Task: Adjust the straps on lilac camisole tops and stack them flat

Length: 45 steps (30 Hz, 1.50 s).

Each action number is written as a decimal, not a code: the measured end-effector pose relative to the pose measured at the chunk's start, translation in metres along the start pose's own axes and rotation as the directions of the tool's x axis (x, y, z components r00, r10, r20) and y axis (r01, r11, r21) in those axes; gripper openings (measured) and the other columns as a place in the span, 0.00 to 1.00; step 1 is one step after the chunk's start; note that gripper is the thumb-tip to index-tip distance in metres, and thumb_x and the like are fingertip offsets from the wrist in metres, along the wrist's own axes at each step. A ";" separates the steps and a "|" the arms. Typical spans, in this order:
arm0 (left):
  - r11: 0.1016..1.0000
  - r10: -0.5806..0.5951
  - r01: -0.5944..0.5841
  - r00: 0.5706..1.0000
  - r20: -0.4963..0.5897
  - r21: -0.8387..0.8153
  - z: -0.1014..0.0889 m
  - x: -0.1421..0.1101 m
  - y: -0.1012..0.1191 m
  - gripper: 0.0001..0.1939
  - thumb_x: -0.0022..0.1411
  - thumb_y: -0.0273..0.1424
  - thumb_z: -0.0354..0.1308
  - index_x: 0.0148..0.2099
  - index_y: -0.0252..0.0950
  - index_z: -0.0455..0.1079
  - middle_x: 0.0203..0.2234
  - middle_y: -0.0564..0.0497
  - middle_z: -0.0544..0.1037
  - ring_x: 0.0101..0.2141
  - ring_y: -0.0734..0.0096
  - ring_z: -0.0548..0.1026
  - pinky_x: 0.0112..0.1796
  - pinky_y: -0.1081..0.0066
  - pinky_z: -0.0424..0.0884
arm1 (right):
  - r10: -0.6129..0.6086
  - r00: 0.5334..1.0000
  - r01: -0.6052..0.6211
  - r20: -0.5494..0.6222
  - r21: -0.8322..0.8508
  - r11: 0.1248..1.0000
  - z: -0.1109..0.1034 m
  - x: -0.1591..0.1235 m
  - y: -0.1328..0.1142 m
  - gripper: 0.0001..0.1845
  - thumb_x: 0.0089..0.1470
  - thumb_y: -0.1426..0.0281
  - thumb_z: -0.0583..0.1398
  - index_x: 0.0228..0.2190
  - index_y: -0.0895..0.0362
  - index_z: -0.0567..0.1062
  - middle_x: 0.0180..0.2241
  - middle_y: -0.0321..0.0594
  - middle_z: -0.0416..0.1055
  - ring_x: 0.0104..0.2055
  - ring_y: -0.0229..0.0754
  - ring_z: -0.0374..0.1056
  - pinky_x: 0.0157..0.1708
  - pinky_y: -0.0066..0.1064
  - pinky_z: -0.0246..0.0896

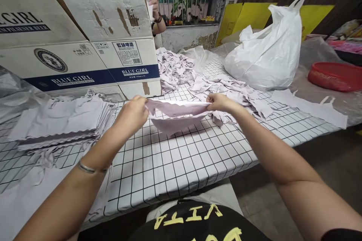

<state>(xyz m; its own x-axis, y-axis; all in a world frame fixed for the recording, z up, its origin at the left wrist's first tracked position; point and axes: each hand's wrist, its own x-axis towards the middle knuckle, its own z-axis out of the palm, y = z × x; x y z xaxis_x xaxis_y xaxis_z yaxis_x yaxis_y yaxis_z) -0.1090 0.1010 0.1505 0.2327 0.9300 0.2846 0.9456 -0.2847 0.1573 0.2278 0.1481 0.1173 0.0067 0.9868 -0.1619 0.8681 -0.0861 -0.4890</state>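
Your left arm (93, 154) comes in from eight o'clock, its forearm slanting up between one and two o'clock. Your right arm (260, 143) enters from four o'clock, gently bent at the elbow (296, 180), with the forearm aimed between ten and eleven. Your hands sit nearly level and apart, the left hand (135, 111) at nine, the right hand (219, 102) at three. Your left fingers curl into a loose fist; your right fingertips (209, 99) pinch together, towards nine.
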 end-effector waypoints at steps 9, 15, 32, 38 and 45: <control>0.952 -0.299 0.303 0.951 -0.075 0.043 -0.050 0.116 -0.041 0.15 0.53 0.43 0.60 0.27 0.36 0.74 0.26 0.45 0.77 0.34 0.55 0.75 0.36 0.65 0.69 | -0.166 0.985 0.170 -0.040 0.272 0.947 -0.094 0.068 -0.063 0.11 0.49 0.82 0.68 0.28 0.60 0.72 0.23 0.37 0.71 0.26 0.41 0.72 0.24 0.24 0.70; 0.962 -0.267 0.273 0.945 -0.190 0.003 -0.061 0.127 -0.041 0.11 0.46 0.29 0.64 0.34 0.37 0.70 0.30 0.48 0.76 0.34 0.59 0.73 0.35 0.68 0.67 | -0.132 0.984 0.136 -0.118 0.031 0.990 -0.107 0.082 -0.080 0.11 0.50 0.85 0.64 0.25 0.59 0.72 0.22 0.36 0.70 0.26 0.40 0.70 0.24 0.24 0.63; 0.913 -0.125 0.113 0.992 -0.005 -0.392 0.094 -0.064 0.006 0.14 0.46 0.14 0.48 0.32 0.37 0.62 0.29 0.52 0.69 0.31 0.68 0.68 0.32 0.71 0.64 | -0.475 0.849 0.468 -0.230 -0.087 0.879 0.130 -0.074 -0.018 0.32 0.47 0.64 0.67 0.52 0.55 0.62 0.50 0.46 0.64 0.49 0.54 0.61 0.46 0.40 0.57; 0.986 0.018 -0.055 0.975 -0.223 -0.160 0.061 -0.040 0.030 0.15 0.48 0.13 0.47 0.34 0.36 0.63 0.32 0.49 0.68 0.30 0.67 0.66 0.31 0.69 0.62 | -0.563 0.708 0.475 -0.425 -0.303 0.826 0.135 -0.050 -0.066 0.07 0.48 0.76 0.59 0.32 0.57 0.67 0.29 0.39 0.67 0.31 0.45 0.61 0.31 0.32 0.51; 0.976 -0.207 0.196 0.968 -0.141 -0.092 0.031 -0.003 -0.031 0.11 0.47 0.18 0.53 0.33 0.37 0.65 0.30 0.50 0.71 0.29 0.66 0.68 0.28 0.70 0.58 | -0.360 0.808 0.276 -0.466 -0.240 0.930 0.025 -0.020 -0.021 0.09 0.43 0.81 0.60 0.25 0.56 0.68 0.24 0.33 0.66 0.25 0.39 0.60 0.25 0.27 0.48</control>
<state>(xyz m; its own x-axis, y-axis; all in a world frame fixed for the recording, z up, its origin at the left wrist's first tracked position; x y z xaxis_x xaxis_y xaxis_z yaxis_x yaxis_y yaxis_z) -0.1317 0.1146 0.1154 -0.0028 0.9264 0.3766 0.9478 -0.1176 0.2962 0.1966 0.1263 0.1093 -0.0762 0.8924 0.4447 0.9289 0.2257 -0.2937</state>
